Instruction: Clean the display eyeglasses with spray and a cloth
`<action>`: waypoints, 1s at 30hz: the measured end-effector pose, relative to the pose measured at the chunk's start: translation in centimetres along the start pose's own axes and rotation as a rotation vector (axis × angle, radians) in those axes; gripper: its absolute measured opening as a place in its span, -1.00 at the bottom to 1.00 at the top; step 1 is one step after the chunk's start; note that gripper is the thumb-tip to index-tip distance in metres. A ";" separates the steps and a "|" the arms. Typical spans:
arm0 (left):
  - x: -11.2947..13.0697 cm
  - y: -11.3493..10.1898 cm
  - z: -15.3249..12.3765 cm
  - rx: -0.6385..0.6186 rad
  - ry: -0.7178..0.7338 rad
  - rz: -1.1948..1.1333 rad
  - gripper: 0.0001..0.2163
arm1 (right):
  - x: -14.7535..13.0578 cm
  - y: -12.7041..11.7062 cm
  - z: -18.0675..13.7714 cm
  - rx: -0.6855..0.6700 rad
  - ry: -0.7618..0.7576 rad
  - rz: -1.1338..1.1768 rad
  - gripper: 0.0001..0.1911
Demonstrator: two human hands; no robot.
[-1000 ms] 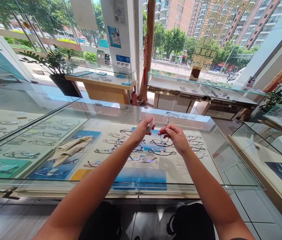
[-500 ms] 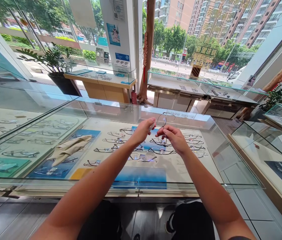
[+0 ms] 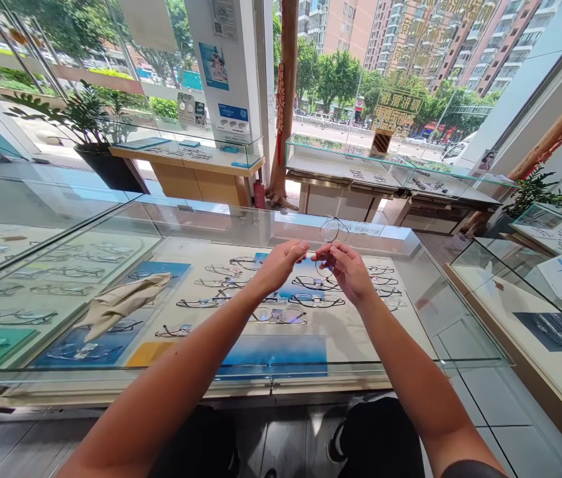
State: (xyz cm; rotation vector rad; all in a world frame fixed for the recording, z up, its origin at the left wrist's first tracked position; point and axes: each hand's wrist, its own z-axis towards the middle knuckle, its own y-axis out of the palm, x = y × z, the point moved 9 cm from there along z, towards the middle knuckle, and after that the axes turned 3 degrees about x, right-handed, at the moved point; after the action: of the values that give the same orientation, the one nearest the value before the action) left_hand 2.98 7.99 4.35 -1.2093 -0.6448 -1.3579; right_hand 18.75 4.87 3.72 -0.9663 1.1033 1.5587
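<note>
My right hand pinches a pair of thin-rimmed round eyeglasses above the glass display case. One lens stands above the fingertips, the other below them. Close to its left is my left hand, fingers closed together, its fingertips just short of the right hand's. Whatever it may hold is too small or hidden to name. Under both hands, several eyeglasses lie in rows inside the case, partly covered by my forearms.
A beige cloth lies to the left. Further display cases stand at the right and along the window, including a wooden counter. A potted plant is at the back left, a fire extinguisher beside the wooden post.
The eyeglasses have turned and risen slightly in my right hand. The small pale thing seen at my left fingers earlier no longer shows clearly. The whole view has shifted a little.
</note>
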 end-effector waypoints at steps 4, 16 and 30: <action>-0.2 1.0 -0.4 -0.063 0.020 0.071 -0.51 | 0.2 -0.5 0.1 0.050 0.010 0.027 -0.61; -0.2 -4.0 1.1 0.132 0.052 0.006 -0.46 | 0.3 -0.6 0.1 0.016 0.027 0.170 -0.67; -13.2 -22.3 3.5 0.672 -0.346 0.369 -0.66 | 0.6 -1.7 0.6 0.008 0.034 0.155 -0.69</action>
State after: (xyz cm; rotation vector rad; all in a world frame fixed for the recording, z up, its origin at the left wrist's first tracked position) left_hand -19.39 20.53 -0.50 -0.9430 -0.9690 -0.5470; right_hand 20.20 5.81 3.04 -0.9232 1.2319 1.6662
